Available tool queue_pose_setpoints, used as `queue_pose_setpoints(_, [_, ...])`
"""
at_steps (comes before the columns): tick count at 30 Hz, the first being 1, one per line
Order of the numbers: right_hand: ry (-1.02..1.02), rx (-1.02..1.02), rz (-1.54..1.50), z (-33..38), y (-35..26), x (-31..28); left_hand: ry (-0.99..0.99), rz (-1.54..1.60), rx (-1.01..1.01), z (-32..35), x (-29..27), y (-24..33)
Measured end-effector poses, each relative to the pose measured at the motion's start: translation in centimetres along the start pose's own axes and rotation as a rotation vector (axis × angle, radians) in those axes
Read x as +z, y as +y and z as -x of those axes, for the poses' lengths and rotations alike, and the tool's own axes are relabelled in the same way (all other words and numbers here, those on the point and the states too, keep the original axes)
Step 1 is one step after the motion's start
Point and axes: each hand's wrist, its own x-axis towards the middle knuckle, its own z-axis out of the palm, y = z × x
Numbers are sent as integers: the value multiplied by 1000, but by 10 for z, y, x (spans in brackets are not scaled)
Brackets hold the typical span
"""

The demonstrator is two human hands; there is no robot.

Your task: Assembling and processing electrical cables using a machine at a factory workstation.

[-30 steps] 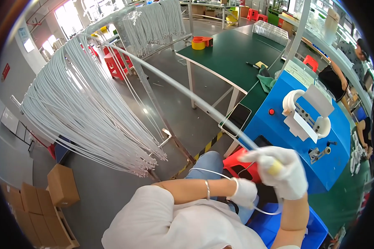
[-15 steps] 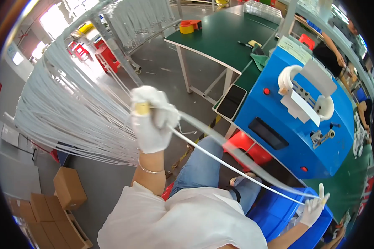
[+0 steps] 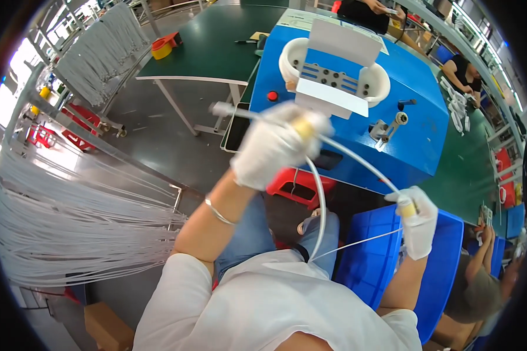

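Observation:
My left hand (image 3: 275, 143), in a white glove with a yellow patch on the fingers, is closed round a white cable (image 3: 322, 202) in front of the blue machine (image 3: 413, 79). A blurred cable end sticks out on its left side. From this hand one length runs across to my right hand (image 3: 418, 225), while a loop hangs down toward my lap. My right hand, gloved the same way, grips the cable above a blue bin (image 3: 363, 251). A thinner strand slants from it to the bottom of the loop. White curved holders (image 3: 377, 85) with flat flaps sit on the machine.
Many pale cables (image 3: 70, 228) hang from a rack at left. A green table (image 3: 211, 35) carries an orange and yellow tape dispenser (image 3: 162, 50). A dark phone (image 3: 236, 133) lies beside the machine. A red stool (image 3: 301, 186) stands below. Other people work at right and far back.
My left hand has moved right, from the hanging cables to the machine's front, with the cable. My right hand has risen and closed round the cable. The view has swung right.

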Motion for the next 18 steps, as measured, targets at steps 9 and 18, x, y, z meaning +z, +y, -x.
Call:
queue_pose_setpoints(9, [298, -77, 41, -9, 22, -21, 316, -144, 115, -21, -33, 36])
queue_pose_setpoints(18, [352, -128, 128, -24, 25, -29, 445, -182, 130, -36, -23, 30])
